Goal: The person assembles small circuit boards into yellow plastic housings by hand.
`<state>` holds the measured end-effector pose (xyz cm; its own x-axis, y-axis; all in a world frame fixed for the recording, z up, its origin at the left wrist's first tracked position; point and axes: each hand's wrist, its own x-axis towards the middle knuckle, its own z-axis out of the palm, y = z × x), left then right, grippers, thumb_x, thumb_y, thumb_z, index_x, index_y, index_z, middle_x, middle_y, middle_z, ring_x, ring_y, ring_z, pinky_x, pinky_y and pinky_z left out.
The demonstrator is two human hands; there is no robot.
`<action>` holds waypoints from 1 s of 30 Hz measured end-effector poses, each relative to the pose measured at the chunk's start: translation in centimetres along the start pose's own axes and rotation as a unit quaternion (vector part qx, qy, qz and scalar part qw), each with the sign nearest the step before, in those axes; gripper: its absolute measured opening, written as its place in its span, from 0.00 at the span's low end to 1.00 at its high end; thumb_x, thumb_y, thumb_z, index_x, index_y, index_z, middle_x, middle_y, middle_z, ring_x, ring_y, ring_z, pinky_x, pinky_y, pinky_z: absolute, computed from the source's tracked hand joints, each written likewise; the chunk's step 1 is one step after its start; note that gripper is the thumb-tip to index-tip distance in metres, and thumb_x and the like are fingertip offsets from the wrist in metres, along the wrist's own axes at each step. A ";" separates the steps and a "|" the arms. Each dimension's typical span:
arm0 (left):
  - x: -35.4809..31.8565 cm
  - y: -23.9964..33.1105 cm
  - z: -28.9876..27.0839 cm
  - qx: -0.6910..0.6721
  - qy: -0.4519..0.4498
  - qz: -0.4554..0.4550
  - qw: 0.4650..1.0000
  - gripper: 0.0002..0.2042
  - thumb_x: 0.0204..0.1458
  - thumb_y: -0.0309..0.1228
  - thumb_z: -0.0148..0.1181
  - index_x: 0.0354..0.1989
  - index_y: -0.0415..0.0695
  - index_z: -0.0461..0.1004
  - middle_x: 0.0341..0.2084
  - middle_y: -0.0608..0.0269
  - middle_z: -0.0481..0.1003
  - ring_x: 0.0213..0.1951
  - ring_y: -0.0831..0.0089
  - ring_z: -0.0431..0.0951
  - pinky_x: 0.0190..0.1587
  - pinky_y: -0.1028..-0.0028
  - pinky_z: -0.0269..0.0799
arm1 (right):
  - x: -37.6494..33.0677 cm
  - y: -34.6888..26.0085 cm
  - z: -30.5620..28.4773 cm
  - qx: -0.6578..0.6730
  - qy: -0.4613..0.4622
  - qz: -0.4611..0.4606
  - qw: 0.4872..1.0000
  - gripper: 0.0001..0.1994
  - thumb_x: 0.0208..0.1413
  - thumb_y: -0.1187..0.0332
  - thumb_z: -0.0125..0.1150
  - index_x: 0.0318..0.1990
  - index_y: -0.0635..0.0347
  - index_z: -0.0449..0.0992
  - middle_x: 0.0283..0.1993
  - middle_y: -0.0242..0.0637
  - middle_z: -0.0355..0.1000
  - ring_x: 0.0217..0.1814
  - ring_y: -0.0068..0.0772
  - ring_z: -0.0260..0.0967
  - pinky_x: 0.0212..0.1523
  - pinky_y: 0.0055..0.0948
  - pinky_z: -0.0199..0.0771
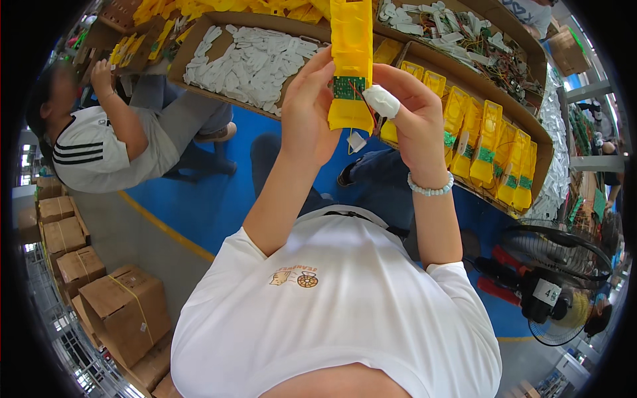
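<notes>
Between my two hands a long yellow plastic housing (352,52) stands lengthwise, with a small green circuit board (348,87) set across its lower part. My left hand (309,99) grips its left edge. My right hand (419,119) holds the right side, its thumb wrapped in a white covering (382,101) and pressed close to the board. Thin dark and red wires run from the board beside that thumb. Below the housing hangs a small white piece (357,141) on a wire. My right fingertips are partly hidden behind the housing.
A cardboard tray of white plastic pieces (249,66) lies left of my hands. To the right, a box (545,142) holds several yellow housings with boards; behind it is a tray of wired parts (458,40). A person (113,132) sits at left. A fan (554,278) stands at right, cartons (126,305) at lower left.
</notes>
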<state>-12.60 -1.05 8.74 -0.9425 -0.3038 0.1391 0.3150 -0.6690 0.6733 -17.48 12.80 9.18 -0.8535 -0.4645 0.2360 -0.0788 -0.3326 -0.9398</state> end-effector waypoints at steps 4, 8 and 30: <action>0.7 0.5 0.1 0.009 -0.051 -0.001 0.999 0.19 0.60 0.32 0.41 0.58 0.37 0.61 0.42 0.51 0.72 0.38 0.59 0.78 0.38 0.62 0.78 | -0.6 0.8 -3.9 -0.064 0.006 0.033 0.997 0.19 0.51 0.72 0.63 0.52 0.63 0.73 0.26 0.25 0.69 0.25 0.12 0.58 0.23 0.14 0.56; 1.2 1.0 0.8 0.026 -0.046 0.027 0.998 0.20 0.60 0.32 0.41 0.59 0.38 0.60 0.44 0.48 0.72 0.38 0.58 0.78 0.39 0.62 0.78 | -2.6 0.3 -4.1 -0.096 -0.081 0.190 0.974 0.24 0.51 0.67 0.66 0.56 0.60 0.70 0.18 0.18 0.60 0.19 0.10 0.50 0.20 0.15 0.46; -2.7 0.3 0.5 0.223 -0.039 0.025 0.974 0.24 0.61 0.28 0.43 0.66 0.43 0.52 0.44 0.48 0.72 0.34 0.69 0.77 0.36 0.69 0.77 | -1.7 -4.7 -1.9 -0.483 0.151 -0.395 0.767 0.10 0.47 0.84 0.59 0.39 0.65 0.76 0.37 0.43 0.75 0.35 0.36 0.74 0.38 0.25 0.74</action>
<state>-9.98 -0.04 8.93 -0.9384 -0.2648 0.2220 0.2967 -0.2882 0.9104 -16.67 16.72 12.68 -0.4117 -0.1709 0.8951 -0.8530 0.4178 -0.3126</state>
